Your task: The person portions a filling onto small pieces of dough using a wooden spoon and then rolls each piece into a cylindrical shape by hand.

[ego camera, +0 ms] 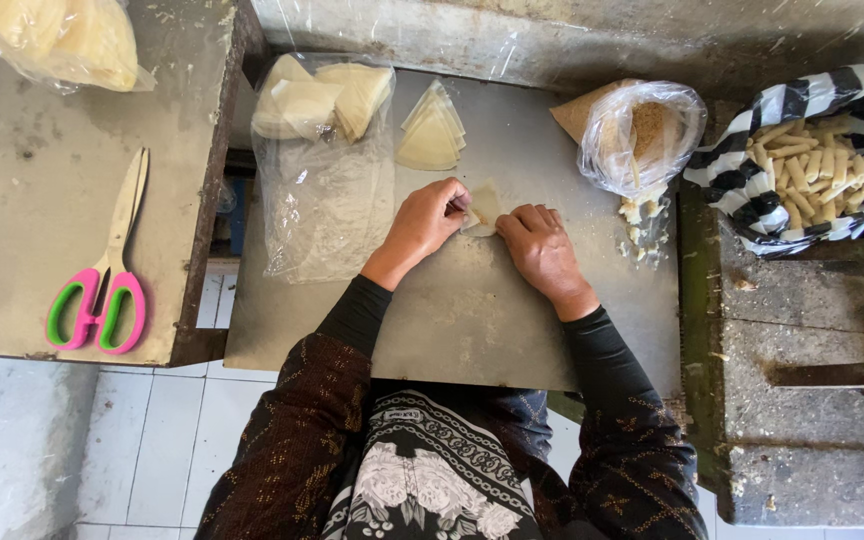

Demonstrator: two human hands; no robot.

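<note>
Seen from above, the left hand (422, 225) and right hand (540, 250) meet over a pale wrapper (484, 207) lying on the metal tray (472, 320), fingers of both curled and pinching its edges. A stack of wrappers (431, 130) lies just beyond. A bag of rolls (812, 170) stands to the right, pink-green scissors (102, 270) well apart at left.

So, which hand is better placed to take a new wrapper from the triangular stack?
Probably the left hand. The triangular stack lies straight beyond it, with bare metal board between. The right hand sits farther to the side and presses the wrapper piece being folded.
</note>
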